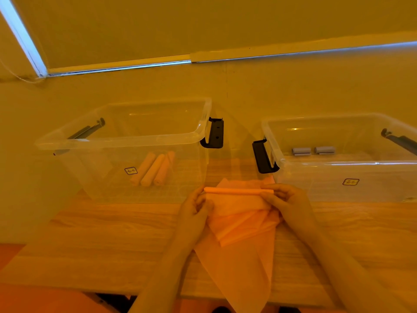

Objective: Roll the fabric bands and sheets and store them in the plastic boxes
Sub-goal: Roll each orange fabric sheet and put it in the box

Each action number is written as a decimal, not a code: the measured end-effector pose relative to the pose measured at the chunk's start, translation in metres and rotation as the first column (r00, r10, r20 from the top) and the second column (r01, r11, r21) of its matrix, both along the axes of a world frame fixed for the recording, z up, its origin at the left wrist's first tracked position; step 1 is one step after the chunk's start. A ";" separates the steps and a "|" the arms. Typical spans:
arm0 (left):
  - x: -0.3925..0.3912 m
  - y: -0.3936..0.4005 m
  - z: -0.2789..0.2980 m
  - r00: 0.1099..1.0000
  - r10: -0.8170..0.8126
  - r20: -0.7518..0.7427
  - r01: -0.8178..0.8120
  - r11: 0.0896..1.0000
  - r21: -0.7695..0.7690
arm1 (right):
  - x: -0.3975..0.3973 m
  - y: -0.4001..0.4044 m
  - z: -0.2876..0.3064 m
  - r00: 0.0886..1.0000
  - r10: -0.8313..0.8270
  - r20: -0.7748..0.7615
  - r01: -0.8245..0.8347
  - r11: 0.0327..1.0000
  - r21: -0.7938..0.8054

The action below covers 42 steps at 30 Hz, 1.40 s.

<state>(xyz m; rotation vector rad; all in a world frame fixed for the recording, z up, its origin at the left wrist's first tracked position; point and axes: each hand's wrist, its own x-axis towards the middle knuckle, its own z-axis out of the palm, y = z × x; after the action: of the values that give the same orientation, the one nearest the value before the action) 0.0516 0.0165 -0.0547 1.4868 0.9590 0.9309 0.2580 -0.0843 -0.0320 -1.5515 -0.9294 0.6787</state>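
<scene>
An orange fabric sheet (pixel 239 249) lies on the wooden table (pixel 101 240) between two clear plastic boxes and hangs over the near edge. Its far end is wound into a thin roll (pixel 237 190). My left hand (pixel 197 206) pinches the roll's left end, and my right hand (pixel 282 199) pinches its right end. The left box (pixel 126 141) holds three orange fabric rolls (pixel 153 169). The right box (pixel 338 163) holds two small grey rolls (pixel 313 150).
Both boxes have black latch handles (pixel 214 134) facing the gap between them. A wall with a window blind rises right behind the boxes. The table's near edge is just under my forearms, with dark floor below.
</scene>
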 end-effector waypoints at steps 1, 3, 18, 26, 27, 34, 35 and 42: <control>0.000 -0.001 0.001 1.000 -0.017 0.001 0.017 1.000 0.001 | 0.000 0.000 0.000 1.000 -0.003 0.000 0.003 1.000 0.004; -0.001 -0.002 0.002 0.998 -0.054 0.013 0.054 0.999 -0.010 | 0.000 0.000 0.000 1.000 -0.002 0.001 0.002 1.000 0.008; -0.002 0.000 0.000 0.983 -0.169 -0.070 0.171 0.985 0.023 | -0.001 -0.002 0.001 0.998 0.040 -0.039 -0.040 0.999 0.002; -0.001 -0.001 0.000 0.989 -0.149 0.018 0.150 0.988 -0.049 | 0.000 -0.002 0.002 0.995 0.040 -0.086 -0.039 0.999 0.021; -0.002 -0.001 0.000 0.988 -0.156 0.012 0.156 0.987 -0.043 | 0.000 -0.002 0.001 0.995 0.043 -0.090 -0.041 0.999 0.019; -0.002 0.000 0.001 0.979 -0.205 -0.010 0.205 0.979 -0.010 | 0.000 -0.002 0.002 0.995 0.052 -0.091 -0.052 0.999 0.006; -0.002 0.000 0.001 0.981 -0.194 0.001 0.194 0.981 -0.011 | 0.000 -0.002 0.002 0.994 0.053 -0.097 -0.053 0.999 0.008; -0.001 -0.003 0.004 0.998 0.047 0.031 -0.050 0.994 0.098 | 0.000 -0.004 0.003 0.991 0.079 -0.109 -0.075 0.997 0.034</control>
<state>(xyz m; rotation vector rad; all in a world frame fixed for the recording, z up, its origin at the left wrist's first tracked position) 0.0504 0.0138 -0.0507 1.5346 0.9439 1.0450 0.2576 -0.0878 -0.0287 -1.4427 -0.9160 0.7938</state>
